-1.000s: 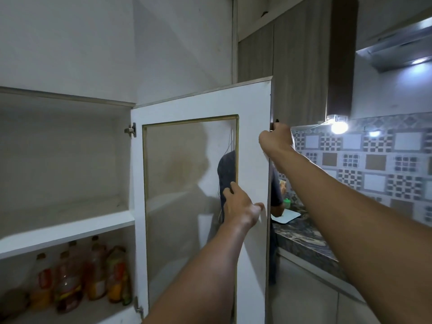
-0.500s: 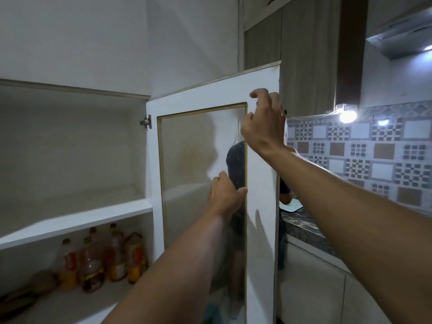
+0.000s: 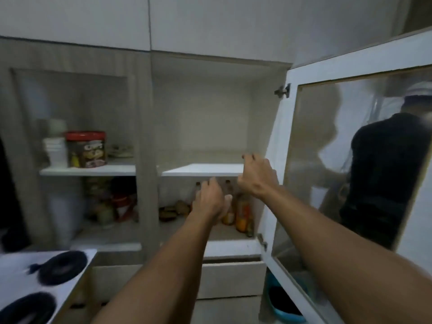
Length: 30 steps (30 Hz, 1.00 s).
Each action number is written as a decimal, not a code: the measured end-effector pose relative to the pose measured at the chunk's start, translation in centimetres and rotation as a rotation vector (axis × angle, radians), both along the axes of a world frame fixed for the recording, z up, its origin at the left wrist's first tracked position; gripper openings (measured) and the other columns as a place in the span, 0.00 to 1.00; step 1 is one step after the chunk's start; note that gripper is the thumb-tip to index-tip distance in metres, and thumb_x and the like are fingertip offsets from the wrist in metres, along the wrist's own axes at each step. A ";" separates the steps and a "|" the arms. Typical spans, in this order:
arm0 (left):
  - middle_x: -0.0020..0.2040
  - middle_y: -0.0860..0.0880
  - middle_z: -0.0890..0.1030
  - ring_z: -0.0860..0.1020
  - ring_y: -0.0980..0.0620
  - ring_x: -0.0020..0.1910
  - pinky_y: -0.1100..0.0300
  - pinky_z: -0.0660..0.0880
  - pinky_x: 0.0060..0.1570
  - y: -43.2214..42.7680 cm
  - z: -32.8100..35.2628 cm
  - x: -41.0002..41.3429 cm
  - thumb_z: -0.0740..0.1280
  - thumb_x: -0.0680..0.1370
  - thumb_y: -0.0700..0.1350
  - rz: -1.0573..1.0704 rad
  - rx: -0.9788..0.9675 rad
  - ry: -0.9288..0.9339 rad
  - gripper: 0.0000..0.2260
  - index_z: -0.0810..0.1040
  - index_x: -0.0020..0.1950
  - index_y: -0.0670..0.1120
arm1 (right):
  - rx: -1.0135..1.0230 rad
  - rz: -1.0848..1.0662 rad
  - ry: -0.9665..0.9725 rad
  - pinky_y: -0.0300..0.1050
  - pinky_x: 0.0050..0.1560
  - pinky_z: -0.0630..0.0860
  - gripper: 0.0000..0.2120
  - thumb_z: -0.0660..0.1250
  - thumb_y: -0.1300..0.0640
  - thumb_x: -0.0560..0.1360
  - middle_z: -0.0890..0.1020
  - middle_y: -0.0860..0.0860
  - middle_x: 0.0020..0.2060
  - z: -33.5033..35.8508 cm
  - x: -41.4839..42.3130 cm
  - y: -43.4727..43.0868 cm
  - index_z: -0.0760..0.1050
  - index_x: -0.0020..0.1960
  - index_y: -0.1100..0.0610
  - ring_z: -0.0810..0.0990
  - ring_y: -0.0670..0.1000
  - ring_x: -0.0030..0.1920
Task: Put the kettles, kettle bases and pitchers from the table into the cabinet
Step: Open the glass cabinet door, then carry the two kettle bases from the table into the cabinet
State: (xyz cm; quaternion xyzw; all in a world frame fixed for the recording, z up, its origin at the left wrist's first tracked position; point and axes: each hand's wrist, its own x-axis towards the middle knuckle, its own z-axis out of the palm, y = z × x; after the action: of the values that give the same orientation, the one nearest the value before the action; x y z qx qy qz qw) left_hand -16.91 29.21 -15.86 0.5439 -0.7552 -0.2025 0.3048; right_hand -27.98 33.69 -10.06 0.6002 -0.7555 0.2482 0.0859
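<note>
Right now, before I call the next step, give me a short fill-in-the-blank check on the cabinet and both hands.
1. The glass cabinet door on the right stands ____.
2. The upper shelf in the open compartment holds ____.
3. The bottles stand on the ____ shelf, below it.
4. The left hand and right hand both hold ____.

Missing words: open; nothing; lower; nothing

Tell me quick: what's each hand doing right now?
Left hand: open, empty, raised before the bottles.
Right hand: loosely curled, empty, at the shelf edge.
</note>
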 end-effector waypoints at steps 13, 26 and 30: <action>0.70 0.40 0.69 0.71 0.38 0.67 0.43 0.70 0.64 -6.7 -5.9 27.0 0.67 0.77 0.52 0.708 0.104 -0.049 0.26 0.65 0.72 0.45 | 0.217 0.758 0.114 0.63 0.65 0.70 0.25 0.64 0.54 0.77 0.67 0.56 0.71 -8.8 25.7 -15.5 0.65 0.72 0.57 0.68 0.61 0.69; 0.74 0.39 0.64 0.67 0.36 0.71 0.44 0.68 0.65 -6.8 -14.0 32.7 0.67 0.79 0.51 1.287 0.316 0.027 0.31 0.59 0.77 0.43 | 0.396 1.278 0.279 0.60 0.66 0.70 0.26 0.62 0.57 0.76 0.66 0.57 0.73 -18.7 35.6 -24.5 0.63 0.74 0.58 0.67 0.64 0.71; 0.74 0.39 0.65 0.66 0.37 0.71 0.45 0.67 0.66 -8.4 -17.4 34.2 0.68 0.78 0.50 1.332 0.408 0.020 0.30 0.61 0.75 0.42 | 0.477 1.329 0.325 0.61 0.66 0.70 0.26 0.61 0.56 0.78 0.65 0.57 0.74 -22.9 37.7 -27.2 0.62 0.74 0.59 0.67 0.65 0.70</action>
State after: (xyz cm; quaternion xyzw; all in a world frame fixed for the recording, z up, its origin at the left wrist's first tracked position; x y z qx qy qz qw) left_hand 17.28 20.80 -33.26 0.9358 -0.2049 -0.1151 0.2628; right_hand 9.73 6.44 -32.93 0.9643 -0.2425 -0.0162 -0.1050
